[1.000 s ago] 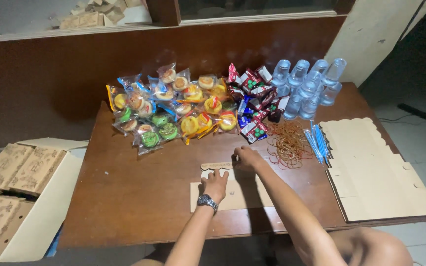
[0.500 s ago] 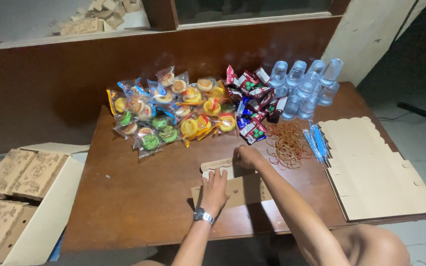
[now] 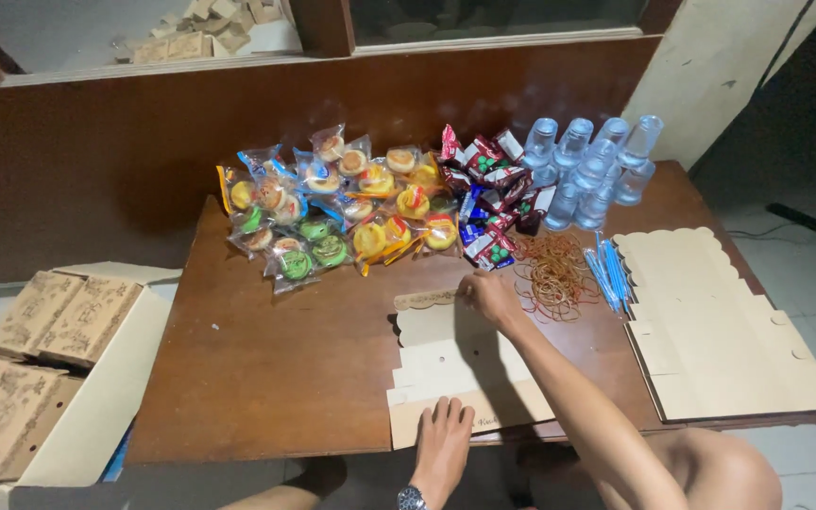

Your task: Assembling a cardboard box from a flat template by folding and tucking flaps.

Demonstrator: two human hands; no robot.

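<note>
Your right hand (image 3: 486,295) pinched the card's (image 3: 455,364) 12 o'clock end; left hand (image 3: 443,436) pressed flat at 6 o'clock; long axis ran between.

Bare tabletop (image 3: 266,368) left, snack packets (image 3: 332,212) behind
</note>
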